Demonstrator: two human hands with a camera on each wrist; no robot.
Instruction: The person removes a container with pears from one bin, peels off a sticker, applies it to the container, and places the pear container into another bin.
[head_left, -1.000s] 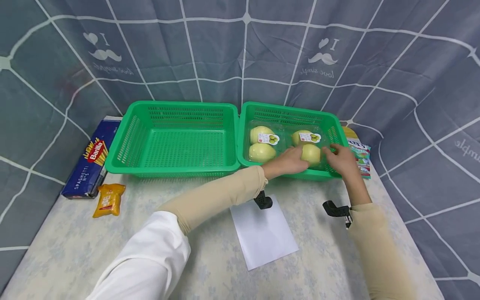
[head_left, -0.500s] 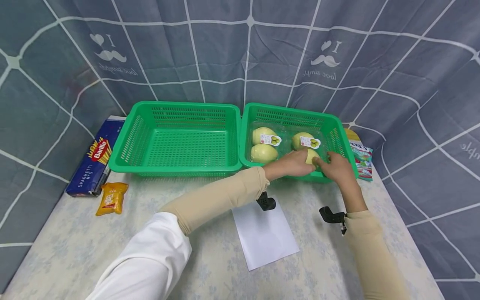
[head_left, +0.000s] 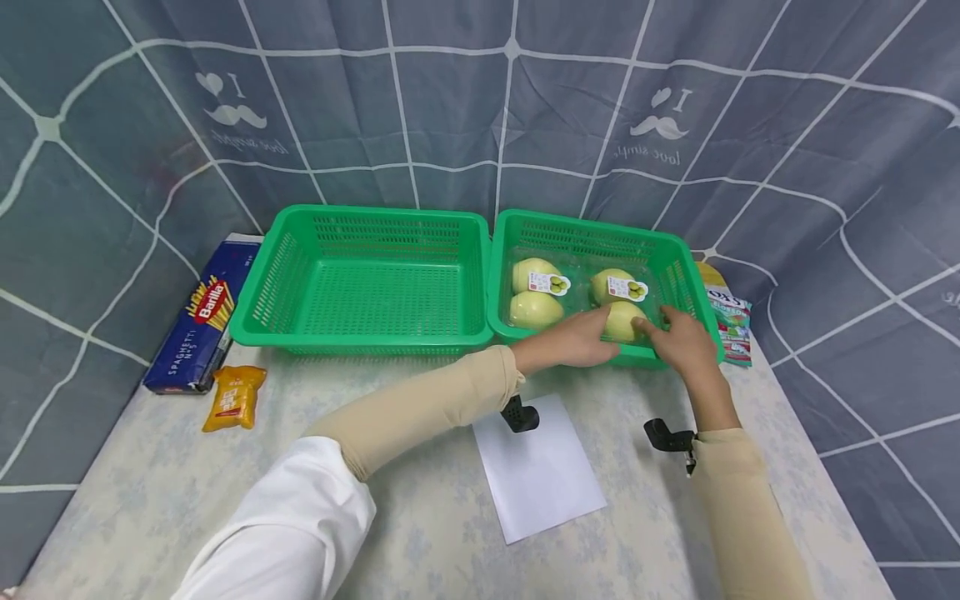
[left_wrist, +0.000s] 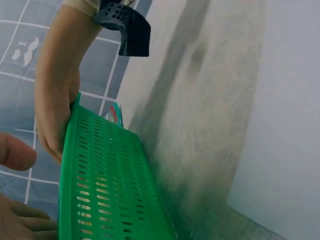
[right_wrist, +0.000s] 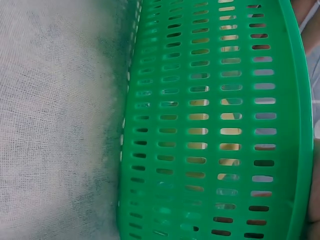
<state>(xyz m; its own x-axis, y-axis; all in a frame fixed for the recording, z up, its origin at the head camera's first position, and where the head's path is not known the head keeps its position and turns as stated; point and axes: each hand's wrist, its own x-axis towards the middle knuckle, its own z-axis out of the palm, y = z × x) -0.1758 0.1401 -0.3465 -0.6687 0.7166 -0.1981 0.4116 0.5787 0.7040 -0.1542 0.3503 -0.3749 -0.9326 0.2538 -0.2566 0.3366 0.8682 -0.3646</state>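
A pale flowered tablecloth covers the table in front of me, and on its far side stand two green slotted plastic baskets side by side: the left basket bare inside, the right basket holding two clear plastic packs of yellow-green apples. Both my hands reach over the right basket's near rim to the right-hand apple pack. My left hand lies with its fingers fairly straight against the pack's near left edge, and my right hand is at its near right corner, fingers bent towards it; I cannot tell from the head view whether either hand truly has hold. The left wrist view adds my right hand draped over the rim from outside; the right wrist view shows only the basket wall with yellow fruit behind the slots. Nearer me lies a white sheet of paper. Far left are a blue spaghetti box and a small orange packet; right of the baskets, a colourful snack packet.
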